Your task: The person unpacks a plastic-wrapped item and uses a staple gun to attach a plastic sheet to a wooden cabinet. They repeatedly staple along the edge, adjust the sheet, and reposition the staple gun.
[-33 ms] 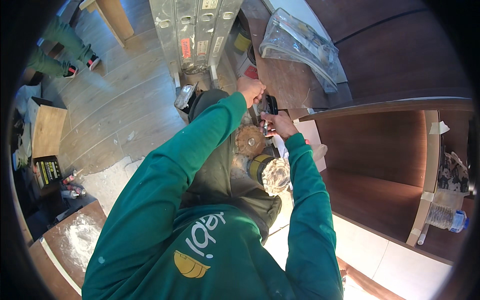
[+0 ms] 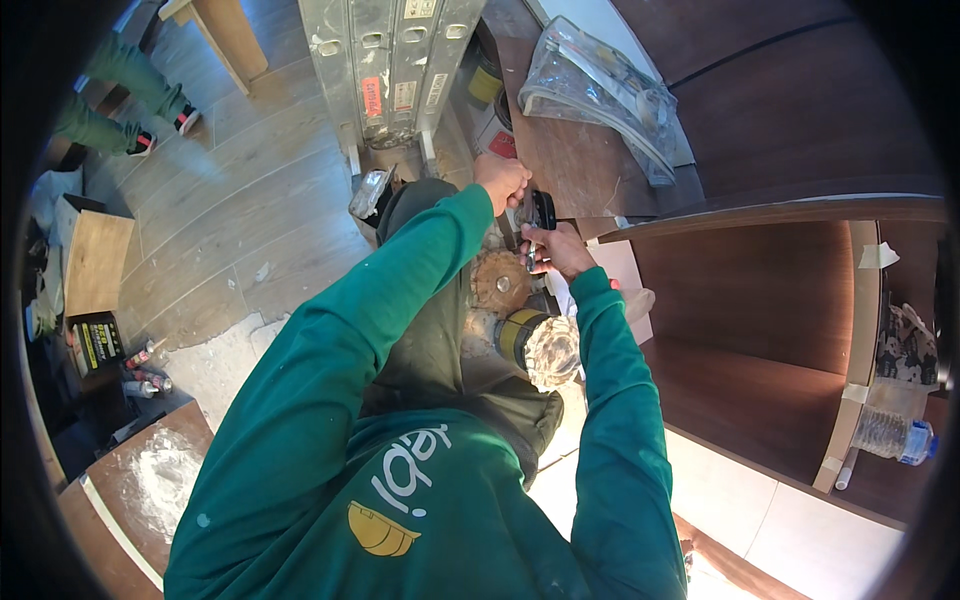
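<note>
Black object point(image 2: 545, 210), slim and rounded.

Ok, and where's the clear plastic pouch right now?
In the head view, the clear plastic pouch lies right of top centre, on the brown board, above and to the right of the left hand.

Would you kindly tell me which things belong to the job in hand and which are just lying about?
Apparently in use:
slim silver-coloured object, held by the right hand
rounded black object, beside that hand

Apparently lying about:
clear plastic bag with pale edging
clear plastic bottle with blue cap
</note>
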The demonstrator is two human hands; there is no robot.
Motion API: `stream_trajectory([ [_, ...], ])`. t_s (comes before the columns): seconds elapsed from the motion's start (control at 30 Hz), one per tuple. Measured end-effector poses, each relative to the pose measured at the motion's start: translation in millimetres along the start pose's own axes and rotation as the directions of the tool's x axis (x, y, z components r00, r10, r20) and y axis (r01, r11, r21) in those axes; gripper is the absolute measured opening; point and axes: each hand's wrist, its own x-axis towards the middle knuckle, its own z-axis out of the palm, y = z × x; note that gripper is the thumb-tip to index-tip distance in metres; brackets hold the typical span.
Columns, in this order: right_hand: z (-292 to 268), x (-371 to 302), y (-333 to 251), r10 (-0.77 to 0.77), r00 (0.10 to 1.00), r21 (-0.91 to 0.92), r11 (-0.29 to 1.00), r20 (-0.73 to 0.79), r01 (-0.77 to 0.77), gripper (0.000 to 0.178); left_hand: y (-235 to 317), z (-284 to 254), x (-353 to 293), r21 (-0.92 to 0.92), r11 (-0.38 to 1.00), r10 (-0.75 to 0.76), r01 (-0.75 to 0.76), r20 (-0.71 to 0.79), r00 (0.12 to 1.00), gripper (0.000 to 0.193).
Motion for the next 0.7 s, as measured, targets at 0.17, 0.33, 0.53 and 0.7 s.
stream_trajectory([
  [0.17,5,2,3,-0.077,0.997,-0.084,0.994,-0.024,0.075,0.035,0,-1,2,-0.033,0.999,-0.036,0.036,-0.003,0.999,0.021],
  [0.33,5,-3,-1,-0.115,0.992,-0.153,0.982,-0.048,0.107,0.039,-3,6,-18,-0.127,0.991,0.014,-0.042,-0.213,0.977,0.034],
  [0.53,10,-9,-8,-0.128,0.988,-0.142,0.983,-0.082,0.115,0.035,-51,9,1,-0.34,0.928,-0.211,0.153,-0.14,0.967,0.06],
  [0.7,9,-18,-13,-0.082,0.99,-0.119,0.991,-0.118,0.068,0.031,-49,11,0,-0.375,0.909,-0.182,0.182,0.034,0.983,0.054],
])
